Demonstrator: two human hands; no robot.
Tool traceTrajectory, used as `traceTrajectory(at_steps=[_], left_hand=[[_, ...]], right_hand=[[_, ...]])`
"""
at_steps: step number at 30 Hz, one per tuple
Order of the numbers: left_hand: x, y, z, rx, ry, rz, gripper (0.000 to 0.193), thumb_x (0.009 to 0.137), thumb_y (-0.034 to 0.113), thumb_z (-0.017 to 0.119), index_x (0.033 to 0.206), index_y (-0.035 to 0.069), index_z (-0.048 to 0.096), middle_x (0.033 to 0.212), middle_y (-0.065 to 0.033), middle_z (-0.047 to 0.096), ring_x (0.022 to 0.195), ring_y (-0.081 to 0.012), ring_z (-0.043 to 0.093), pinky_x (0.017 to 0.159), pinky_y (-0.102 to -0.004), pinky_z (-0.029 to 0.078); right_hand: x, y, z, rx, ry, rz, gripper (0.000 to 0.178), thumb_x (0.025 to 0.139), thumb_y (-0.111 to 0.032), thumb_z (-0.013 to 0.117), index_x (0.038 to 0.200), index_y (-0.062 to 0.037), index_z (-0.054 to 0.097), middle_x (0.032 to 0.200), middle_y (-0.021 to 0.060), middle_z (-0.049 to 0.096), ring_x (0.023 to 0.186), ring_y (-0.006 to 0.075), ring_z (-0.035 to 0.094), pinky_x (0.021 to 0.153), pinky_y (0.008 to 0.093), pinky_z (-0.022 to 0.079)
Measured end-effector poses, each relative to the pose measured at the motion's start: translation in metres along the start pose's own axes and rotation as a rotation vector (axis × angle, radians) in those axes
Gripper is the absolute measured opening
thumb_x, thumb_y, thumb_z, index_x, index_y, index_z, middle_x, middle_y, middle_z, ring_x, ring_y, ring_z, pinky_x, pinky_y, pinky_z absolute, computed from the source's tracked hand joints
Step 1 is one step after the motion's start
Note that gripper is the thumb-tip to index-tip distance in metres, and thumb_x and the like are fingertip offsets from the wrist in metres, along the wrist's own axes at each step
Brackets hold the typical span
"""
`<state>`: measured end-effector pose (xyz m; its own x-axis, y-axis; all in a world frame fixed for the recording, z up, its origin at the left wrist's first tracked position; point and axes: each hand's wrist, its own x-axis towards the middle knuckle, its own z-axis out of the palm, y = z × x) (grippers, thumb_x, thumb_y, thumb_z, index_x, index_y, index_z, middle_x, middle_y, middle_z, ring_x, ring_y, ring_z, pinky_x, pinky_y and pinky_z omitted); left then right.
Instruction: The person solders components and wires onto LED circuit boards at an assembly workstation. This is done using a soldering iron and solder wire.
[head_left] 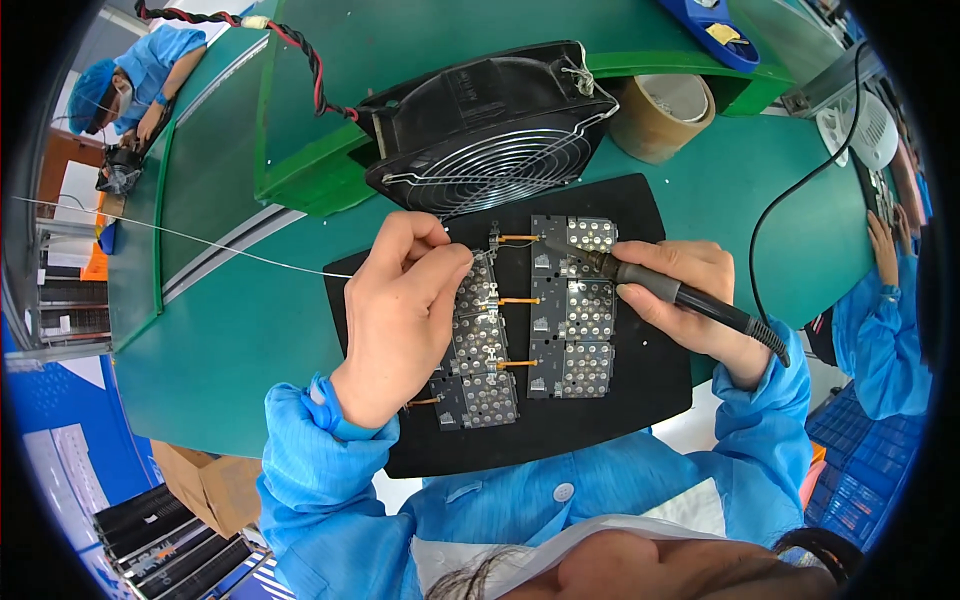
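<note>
My right hand [690, 285] is closed around a soldering iron [735, 316]. The iron's thin tip points left, at the top board of the right column of small black circuit boards [588, 310], near a short orange strip [518, 238]. My left hand [405, 300] pinches a thin silvery wire [300, 268], which looks like solder wire. The wire's working end reaches toward the same strip. A second column of boards [490, 400] lies partly under my left hand. Both columns rest on a black mat [640, 420], joined by several orange strips.
A black fan with a wire guard [480, 115] stands beyond the mat, with a tape roll [655, 130] beside it. The iron's black cord [757, 240] curves up at right. Blue-sleeved co-workers sit at far left [160, 65] and right [885, 330]. A cardboard box [215, 490] stands lower left.
</note>
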<state>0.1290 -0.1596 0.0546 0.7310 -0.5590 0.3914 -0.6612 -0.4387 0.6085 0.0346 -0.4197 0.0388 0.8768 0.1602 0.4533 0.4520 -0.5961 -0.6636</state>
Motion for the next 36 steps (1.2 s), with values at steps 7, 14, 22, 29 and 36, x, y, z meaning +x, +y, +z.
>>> traceTrajectory(at_steps=[7,14,22,29,36], left_hand=[[-0.001,-0.005,0.005,0.005,-0.013,0.010,0.017,0.075,-0.012,0.069,0.088,-0.002,0.068,0.094,-0.0080,0.053,0.067,-0.0146,0.053,0.056,-0.0256,0.043],[0.001,-0.004,0.010,-0.004,-0.009,0.019,0.017,0.075,-0.012,0.069,0.088,-0.002,0.068,0.094,-0.0080,0.054,0.066,-0.0140,0.053,0.056,-0.0249,0.044],[0.004,-0.004,0.018,0.018,-0.034,0.061,0.014,0.076,-0.010,0.069,0.088,-0.003,0.067,0.094,-0.0098,0.054,0.068,-0.0165,0.057,0.058,-0.0266,0.046],[0.006,-0.001,0.022,0.005,-0.089,0.030,0.016,0.078,-0.008,0.066,0.093,-0.002,0.063,0.095,-0.0121,0.054,0.074,-0.0253,0.059,0.062,-0.0321,0.048],[0.006,-0.012,0.046,-0.095,-0.164,-0.033,0.020,0.080,-0.004,0.065,0.100,-0.001,0.062,0.091,-0.0134,0.052,0.078,-0.0310,0.057,0.066,-0.0373,0.048]], right_hand=[[-0.002,0.004,0.004,-0.012,-0.013,0.049,0.028,0.077,-0.011,0.075,0.101,0.0017,0.068,0.073,0.0142,0.067,0.057,0.0237,0.065,0.050,0.0308,0.050],[0.000,0.003,0.002,-0.046,-0.032,0.009,0.028,0.077,-0.011,0.076,0.101,0.0022,0.068,0.072,0.0144,0.067,0.056,0.0241,0.064,0.050,0.0308,0.050],[-0.001,0.005,0.003,-0.027,-0.033,0.006,0.029,0.076,-0.011,0.076,0.101,0.0023,0.068,0.072,0.0144,0.067,0.056,0.0238,0.064,0.049,0.0308,0.049],[-0.002,0.006,0.003,-0.030,-0.006,-0.008,0.030,0.076,-0.012,0.076,0.101,0.0018,0.068,0.069,0.0131,0.065,0.054,0.0227,0.063,0.048,0.0302,0.048],[-0.004,0.010,0.006,-0.019,0.011,0.007,0.029,0.077,-0.013,0.076,0.101,0.0018,0.068,0.065,0.0115,0.063,0.052,0.0215,0.061,0.047,0.0302,0.047]])
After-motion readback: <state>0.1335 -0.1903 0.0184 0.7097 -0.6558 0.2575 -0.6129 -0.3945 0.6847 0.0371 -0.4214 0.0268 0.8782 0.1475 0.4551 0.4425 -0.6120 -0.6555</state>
